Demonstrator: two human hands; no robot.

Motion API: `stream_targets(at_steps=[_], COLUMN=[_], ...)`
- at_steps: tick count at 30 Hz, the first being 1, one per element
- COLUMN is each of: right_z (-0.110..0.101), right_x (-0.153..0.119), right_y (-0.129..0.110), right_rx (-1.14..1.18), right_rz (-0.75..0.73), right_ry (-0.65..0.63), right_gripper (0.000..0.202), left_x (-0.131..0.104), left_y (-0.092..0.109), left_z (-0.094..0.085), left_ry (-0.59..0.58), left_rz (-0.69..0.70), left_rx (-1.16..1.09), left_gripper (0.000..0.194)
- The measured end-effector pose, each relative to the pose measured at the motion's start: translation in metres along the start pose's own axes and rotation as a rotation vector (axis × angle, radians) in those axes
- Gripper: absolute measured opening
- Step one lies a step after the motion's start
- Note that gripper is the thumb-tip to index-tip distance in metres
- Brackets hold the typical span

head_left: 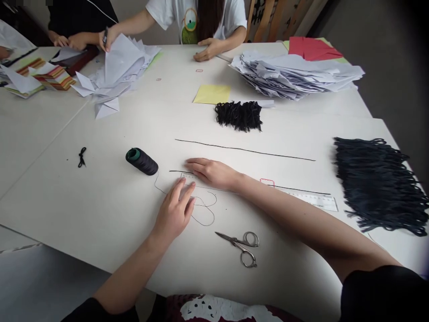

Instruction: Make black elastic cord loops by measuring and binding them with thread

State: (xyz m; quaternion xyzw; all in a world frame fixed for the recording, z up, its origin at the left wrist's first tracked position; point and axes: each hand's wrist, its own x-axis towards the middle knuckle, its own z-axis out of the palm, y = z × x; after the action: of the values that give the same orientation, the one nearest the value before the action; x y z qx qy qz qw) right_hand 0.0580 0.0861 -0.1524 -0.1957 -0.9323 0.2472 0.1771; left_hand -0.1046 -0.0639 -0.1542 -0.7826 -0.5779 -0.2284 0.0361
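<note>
A clear ruler (323, 202) lies across the table in front of me, with a black cord (301, 189) stretched along its upper edge. My left hand (174, 208) rests its extended fingertips at the ruler's left end. Over the same end, my right hand (214, 173) lies flat, its fingers across the cord near its left tip. My right forearm hides the middle of both ruler and cord. Beyond my hands is a second straight black cord (244, 150). A spool of black thread (142, 162) lies on its side to the left, its loose thread (212, 210) curling beside my left hand.
Scissors (239, 243) lie partly spread near my side. Bundles of black cords sit at right (378, 185) and centre (238, 116), beside yellow paper (212, 94). A paper stack (291, 76) stands behind. Across the table, a person's hand (110, 38) holds a pen near folded papers (124, 62).
</note>
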Motion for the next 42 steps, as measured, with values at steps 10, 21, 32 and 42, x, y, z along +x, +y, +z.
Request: stream_targets(at_steps=[10,21,32,42], right_z=[0.0,-0.006,-0.019,-0.022], right_x=[-0.003,-0.004,-0.028,-0.035], right_y=[0.001,0.0,0.019,0.022], right_rx=[-0.102,-0.403,-0.418,-0.322], right_rz=[-0.05,-0.185,-0.257,-0.263], right_ry=[-0.03,-0.091,-0.054,-0.038], right_gripper=[0.039,0.042,0.043,0.043], left_x=[-0.001,-0.001,-0.002,-0.001], left_y=[0.001,0.001,0.001,0.002], left_z=[0.0,-0.001,0.0,0.0], left_ry=[0.026,0.011,0.003,0.011], left_rz=[0.02,0.021,0.006,0.011], left_rx=[0.037,0.044,0.038,0.042], left_gripper=[0.038,0.039,0.039,0.038])
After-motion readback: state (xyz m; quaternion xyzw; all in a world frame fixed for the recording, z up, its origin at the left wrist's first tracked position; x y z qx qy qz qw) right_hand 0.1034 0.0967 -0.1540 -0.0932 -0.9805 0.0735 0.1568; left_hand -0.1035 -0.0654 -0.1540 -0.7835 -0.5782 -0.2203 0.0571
